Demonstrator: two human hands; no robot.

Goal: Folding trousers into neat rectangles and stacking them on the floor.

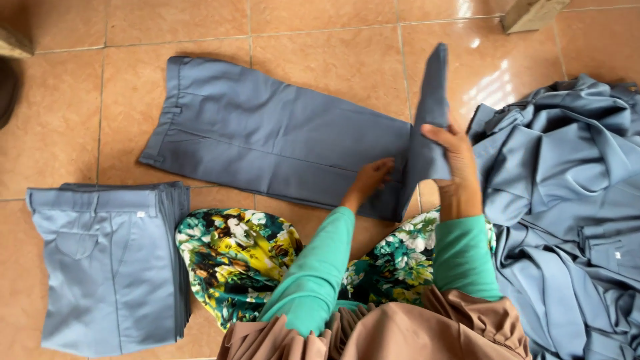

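Note:
Grey-blue trousers (267, 137) lie flat on the tiled floor, waistband to the left. My left hand (371, 179) presses down on the trouser legs near the fold line. My right hand (455, 160) grips the leg ends (432, 100) and holds them lifted upright above the floor. My knees, covered in a floral skirt (233, 257), rest just below the trousers.
A neat stack of folded grey-blue trousers (107, 267) sits at the lower left. A loose heap of unfolded trousers (567, 207) fills the right side. A cardboard box corner (530, 13) shows at the top right, and a dark object (8, 87) at the left edge.

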